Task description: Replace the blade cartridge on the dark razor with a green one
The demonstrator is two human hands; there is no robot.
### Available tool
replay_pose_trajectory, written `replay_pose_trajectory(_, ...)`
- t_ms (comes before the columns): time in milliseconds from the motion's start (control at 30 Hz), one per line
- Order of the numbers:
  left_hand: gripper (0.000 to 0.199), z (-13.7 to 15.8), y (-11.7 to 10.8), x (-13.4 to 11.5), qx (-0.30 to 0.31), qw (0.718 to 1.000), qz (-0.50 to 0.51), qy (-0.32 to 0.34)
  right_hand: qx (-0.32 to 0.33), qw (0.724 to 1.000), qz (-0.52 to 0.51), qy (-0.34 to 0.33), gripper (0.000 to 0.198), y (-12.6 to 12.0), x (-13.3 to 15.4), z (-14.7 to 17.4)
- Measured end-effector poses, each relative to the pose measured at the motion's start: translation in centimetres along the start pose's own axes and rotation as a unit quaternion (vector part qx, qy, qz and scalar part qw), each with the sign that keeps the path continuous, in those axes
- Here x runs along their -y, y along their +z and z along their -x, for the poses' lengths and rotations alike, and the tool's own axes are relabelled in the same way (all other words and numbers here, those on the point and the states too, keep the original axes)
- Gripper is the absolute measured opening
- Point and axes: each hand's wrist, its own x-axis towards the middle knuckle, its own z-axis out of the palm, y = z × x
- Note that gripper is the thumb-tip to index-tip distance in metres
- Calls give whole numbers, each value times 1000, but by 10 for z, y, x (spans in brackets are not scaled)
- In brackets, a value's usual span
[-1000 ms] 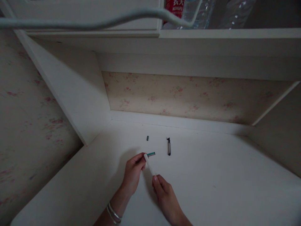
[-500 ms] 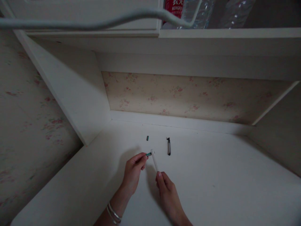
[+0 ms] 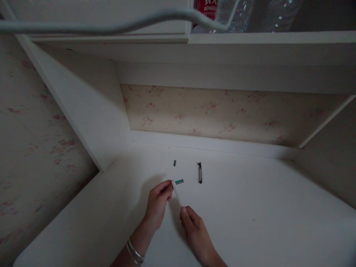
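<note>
My left hand (image 3: 160, 200) pinches the left end of a razor blade cartridge (image 3: 179, 181), a small dark strip with a green band. A slim white stick, toothbrush-like in shape (image 3: 178, 196), is gripped at its lower end by my right hand (image 3: 194, 224). Its upper tip lies against the cartridge close to my left fingertips and hides that part; whether it has bristles I cannot tell. Beyond my hands, a second small dark green cartridge (image 3: 174, 163) rests on the white tabletop (image 3: 250, 207). To its right lies a black and grey razor handle (image 3: 200, 173).
A white side panel (image 3: 91, 111) rises at the left, with a low ledge along the back. Overhead is a shelf (image 3: 264, 38) with clear plastic bottles (image 3: 233, 15) and a red label. A pale curved bar (image 3: 125, 27) crosses the top of the view.
The white stick has slid left along the cartridge toward my left fingers, and my right hand moved left with it. More of the cartridge shows on the right. My left hand stayed still.
</note>
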Motion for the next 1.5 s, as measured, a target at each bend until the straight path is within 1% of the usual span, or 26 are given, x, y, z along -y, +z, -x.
replay_pose_trajectory(167, 29, -1, -1, 2, -9, 1000, 11, -8, -16, 1000, -9, -4, 45, -2, 2, -1)
replay_pose_trajectory(300, 34, -2, -1, 6, -43, 998, 32, -21, -72, 997, -28, -6, 44, -3, 0, -5)
replay_pose_trajectory(367, 35, -3, -2, 9, -48, 998, 36, -23, -84, 996, -37, -6, 44, -3, -2, -6)
replay_pose_trajectory(600, 30, -4, -2, 9, -42, 999, 32, -14, -67, 997, -36, 9, 46, -2, -1, -5)
replay_pose_trajectory(700, 25, -3, -1, 7, -29, 998, 44, -18, -16, 999, -35, 14, 46, -1, 2, -2)
replay_pose_trajectory(800, 21, -4, 0, 7, -38, 995, 83, -30, 29, 999, -28, 15, 46, 1, 5, 1)
replay_pose_trajectory(900, 22, -4, 1, 6, -49, 992, 109, -43, 26, 999, -21, 5, 46, 3, 6, 2)
replay_pose_trajectory(1033, 21, -3, 1, 6, -40, 993, 101, -38, 24, 1000, -14, 1, 47, 2, 5, 1)
replay_pose_trajectory(1100, 22, -3, 0, 7, -34, 995, 89, -31, 1, 1000, -17, -8, 46, 0, 3, -1)
replay_pose_trajectory(1200, 28, -3, -1, 8, -38, 996, 75, -29, -57, 997, -41, -15, 45, -2, 0, -4)
replay_pose_trajectory(1267, 29, -3, -1, 8, -43, 996, 71, -31, -74, 996, -56, -11, 45, -3, -1, -5)
replay_pose_trajectory(1300, 29, -3, -1, 8, -42, 996, 69, -31, -67, 996, -57, -9, 45, -2, -1, -5)
replay_pose_trajectory(1433, 23, -3, -1, 8, -29, 997, 67, -20, -8, 999, -45, -3, 43, 0, 0, -4)
replay_pose_trajectory(1467, 23, -3, -1, 8, -28, 997, 65, -19, -13, 999, -47, -1, 43, 0, 0, -4)
replay_pose_trajectory(1500, 23, -3, -1, 8, -30, 997, 62, -20, -30, 998, -49, 0, 43, -1, 1, -4)
